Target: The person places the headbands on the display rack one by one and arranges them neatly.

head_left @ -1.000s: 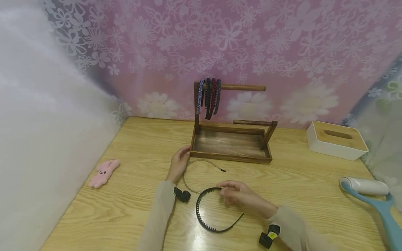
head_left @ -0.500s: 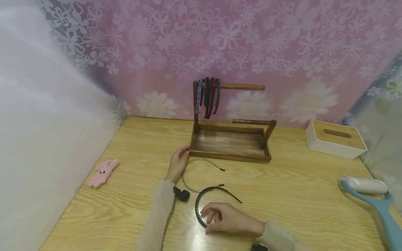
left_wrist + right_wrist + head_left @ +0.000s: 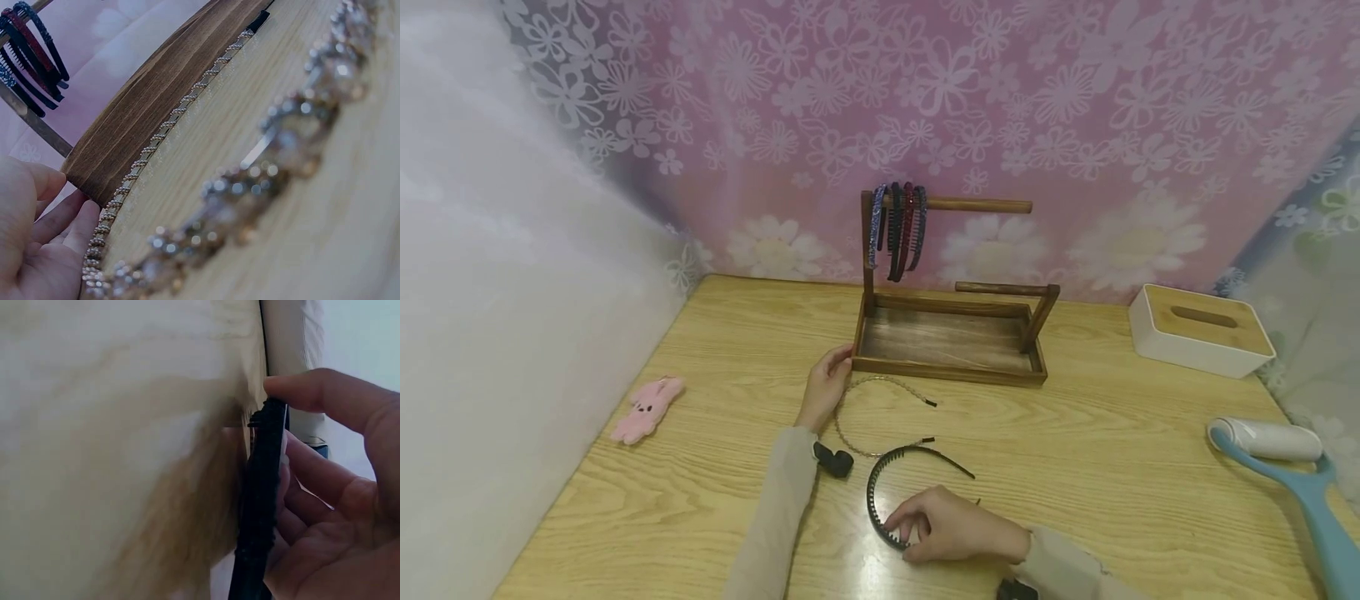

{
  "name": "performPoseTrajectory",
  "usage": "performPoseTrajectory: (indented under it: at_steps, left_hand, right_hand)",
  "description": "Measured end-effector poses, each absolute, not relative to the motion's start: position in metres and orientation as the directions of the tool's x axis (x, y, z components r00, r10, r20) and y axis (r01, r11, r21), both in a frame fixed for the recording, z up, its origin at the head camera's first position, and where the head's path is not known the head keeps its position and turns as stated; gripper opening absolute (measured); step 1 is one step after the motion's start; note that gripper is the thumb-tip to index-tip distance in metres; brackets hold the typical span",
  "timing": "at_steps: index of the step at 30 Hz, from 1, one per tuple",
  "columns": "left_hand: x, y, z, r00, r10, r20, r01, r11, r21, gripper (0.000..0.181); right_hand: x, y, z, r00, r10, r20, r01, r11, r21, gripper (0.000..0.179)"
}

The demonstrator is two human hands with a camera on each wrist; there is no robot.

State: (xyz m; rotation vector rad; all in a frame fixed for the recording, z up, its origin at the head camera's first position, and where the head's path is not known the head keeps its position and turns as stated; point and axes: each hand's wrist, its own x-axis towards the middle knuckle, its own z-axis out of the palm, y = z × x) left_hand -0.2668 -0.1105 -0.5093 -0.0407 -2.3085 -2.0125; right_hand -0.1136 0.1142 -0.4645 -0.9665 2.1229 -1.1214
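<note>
My left hand (image 3: 826,390) grips the near left corner of a dark wooden headband stand (image 3: 947,372); up close in the left wrist view its thumb and fingers meet that end wall. Just in front lies a beaded headband (image 3: 841,427), one dark-tipped end pointing right. Lower down, my right hand (image 3: 953,527) pinches a black toothed headband (image 3: 872,492) by its near side, between thumb and fingers. The right wrist view has the black headband (image 3: 257,494) standing edge-on against the fingers.
Several headbands (image 3: 895,237) hang on the stand's upper bar, at its left end. A pink plush rabbit (image 3: 646,410) lies at the left. On the right are a tissue box (image 3: 1198,350) and a lint roller (image 3: 1270,440).
My right hand has shifted from the black headband's far arm to its near side and taken hold there. My left hand stays at the stand's corner.
</note>
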Motion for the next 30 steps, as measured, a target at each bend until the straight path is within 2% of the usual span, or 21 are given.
performPoseTrajectory:
  at_steps: [9,18,25,30]
  left_hand:
    - [-0.268,-0.110,-0.510,-0.996,-0.036,0.080,0.075,0.130,0.989,0.034]
    - [-0.267,-0.112,-0.510,-0.997,-0.032,0.067,0.062,0.134,0.989,0.035]
    - [-0.266,-0.112,-0.509,-0.998,-0.029,0.063,0.059,0.137,0.989,0.034]
    - [-0.266,-0.111,-0.511,-0.997,-0.026,0.079,0.075,0.128,0.989,0.035]
  right_hand:
    - [-0.109,0.129,-0.461,-0.601,-0.790,-0.123,-0.290,0.359,-0.887,0.027]
    - [-0.115,0.150,-0.449,-0.592,-0.784,-0.186,-0.095,0.297,-0.950,0.037]
    - [-0.125,0.169,-0.432,-0.664,-0.724,-0.187,0.008,0.243,-0.970,0.054]
    - [-0.130,0.183,-0.422,-0.765,-0.609,-0.210,0.061,0.256,-0.965,0.066]
